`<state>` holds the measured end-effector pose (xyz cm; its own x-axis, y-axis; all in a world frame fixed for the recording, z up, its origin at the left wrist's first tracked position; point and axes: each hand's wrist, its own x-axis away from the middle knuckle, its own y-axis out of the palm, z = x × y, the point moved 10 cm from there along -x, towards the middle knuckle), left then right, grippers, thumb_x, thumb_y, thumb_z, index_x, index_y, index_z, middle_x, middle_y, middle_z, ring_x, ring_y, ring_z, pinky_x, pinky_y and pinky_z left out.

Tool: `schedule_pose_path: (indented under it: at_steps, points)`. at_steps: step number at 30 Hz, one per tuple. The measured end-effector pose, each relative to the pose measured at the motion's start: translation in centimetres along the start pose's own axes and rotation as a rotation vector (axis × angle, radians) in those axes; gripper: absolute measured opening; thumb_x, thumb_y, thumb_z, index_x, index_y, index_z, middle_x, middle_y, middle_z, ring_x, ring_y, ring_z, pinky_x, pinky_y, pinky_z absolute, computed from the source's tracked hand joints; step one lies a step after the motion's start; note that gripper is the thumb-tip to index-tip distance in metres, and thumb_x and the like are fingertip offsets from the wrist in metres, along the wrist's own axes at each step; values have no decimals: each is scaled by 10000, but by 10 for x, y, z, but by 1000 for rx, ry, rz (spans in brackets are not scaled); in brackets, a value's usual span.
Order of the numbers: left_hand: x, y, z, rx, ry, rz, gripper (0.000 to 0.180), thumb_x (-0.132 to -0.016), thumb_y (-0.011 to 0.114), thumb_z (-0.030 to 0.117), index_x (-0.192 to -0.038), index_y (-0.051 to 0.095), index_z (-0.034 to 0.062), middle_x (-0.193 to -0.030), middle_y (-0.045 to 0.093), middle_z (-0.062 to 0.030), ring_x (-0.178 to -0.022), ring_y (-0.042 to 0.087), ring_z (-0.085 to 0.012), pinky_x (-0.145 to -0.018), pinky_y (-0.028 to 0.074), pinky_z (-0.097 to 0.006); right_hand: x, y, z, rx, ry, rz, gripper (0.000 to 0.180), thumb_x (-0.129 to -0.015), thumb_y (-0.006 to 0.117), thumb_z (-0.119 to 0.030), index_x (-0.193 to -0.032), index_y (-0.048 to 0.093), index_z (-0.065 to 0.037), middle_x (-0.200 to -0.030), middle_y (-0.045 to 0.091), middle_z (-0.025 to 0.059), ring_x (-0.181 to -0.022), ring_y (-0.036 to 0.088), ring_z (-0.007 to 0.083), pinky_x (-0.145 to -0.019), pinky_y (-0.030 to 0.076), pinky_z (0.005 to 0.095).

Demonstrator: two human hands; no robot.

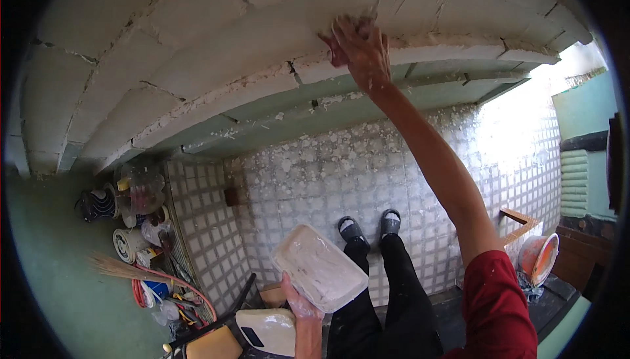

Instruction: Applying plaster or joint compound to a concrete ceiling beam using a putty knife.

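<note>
My right hand is stretched up against a white block wall, gripping a putty knife whose blade presses on a block; only the blade tip shows above my fingers. My left hand holds a white rectangular tray coated with wet white plaster, low and close to my body. My legs in black trousers and my two feet in grey sandals stand on something raised above the floor.
A tiled floor speckled with plaster lies below. Clutter at the left includes plastic bottles, a broom and an orange hose. A chair stands below me. An orange bucket sits at the right.
</note>
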<state>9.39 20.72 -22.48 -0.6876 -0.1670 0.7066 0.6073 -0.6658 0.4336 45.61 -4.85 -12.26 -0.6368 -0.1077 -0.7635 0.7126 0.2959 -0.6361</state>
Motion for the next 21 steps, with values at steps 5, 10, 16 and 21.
schedule_pose_path:
  at_steps: [5, 10, 16, 21]
  points:
    - [5, -3, 11, -69, 41, 92, 675, -897, 390, 498, -1412, 265, 80, -1397, 369, -120, -1249, 400, -315, -1040, 344, -430, 35, 5, -14, -75, 55, -85, 463, -762, 582, -117, -1224, 575, -139, -1335, 491, -24, -1083, 434, 302, -825, 384, 422]
    - [6, -13, 4, -9, 17, 39, 678, -895, 388, 505, -1411, 271, 81, -1393, 377, -121, -1249, 404, -314, -1037, 346, -429, -11, -34, -32, -113, 12, 24, 480, -731, 602, -86, -1210, 581, -116, -1296, 526, -2, -1069, 443, 311, -823, 387, 441]
    - [10, -25, 7, -13, 23, 125, 676, -891, 397, 508, -1402, 292, 79, -1386, 389, -116, -1243, 411, -309, -1032, 354, -428, 2, -40, -48, -20, 72, -175, 516, -685, 613, -49, -1197, 589, -109, -1286, 533, -19, -1006, 455, 282, -800, 399, 429]
    - [7, -22, 0, -12, -8, 138, 678, -888, 404, 509, -1400, 295, 79, -1385, 391, -112, -1240, 413, -308, -1030, 356, -424, -37, -48, -39, -56, -64, 78, 529, -717, 580, -51, -1239, 558, -131, -1335, 488, -13, -1042, 448, 296, -808, 403, 425]
